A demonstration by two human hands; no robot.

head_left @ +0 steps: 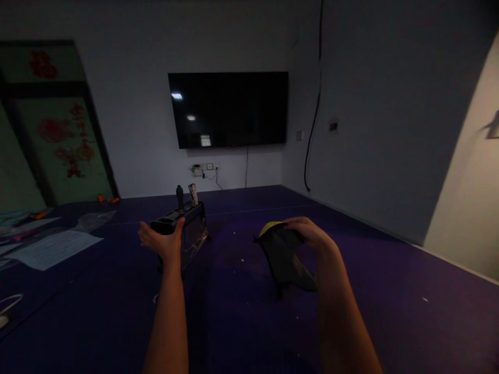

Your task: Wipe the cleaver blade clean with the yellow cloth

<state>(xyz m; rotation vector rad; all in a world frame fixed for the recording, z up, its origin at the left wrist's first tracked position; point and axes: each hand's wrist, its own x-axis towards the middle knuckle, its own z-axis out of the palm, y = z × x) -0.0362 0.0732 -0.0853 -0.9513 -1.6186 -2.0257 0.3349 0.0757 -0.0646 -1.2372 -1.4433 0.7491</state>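
My left hand grips the near end of a black box-shaped case, thumb on its right side and fingers on its left. From the case's top stick up a dark handle and a pale, patterned handle. To the right, my right hand is closed on the upper edge of a limp dark-grey fabric piece. A yellow patch shows along its top left. The fabric hangs just over the purple surface; whether its lower edge touches is too dark to tell.
The purple surface carries small white scraps. Papers and clear plastic lie at the left, with orange bits farther back. A white cable is at the left edge. A wall-mounted television and a hanging black cable are behind.
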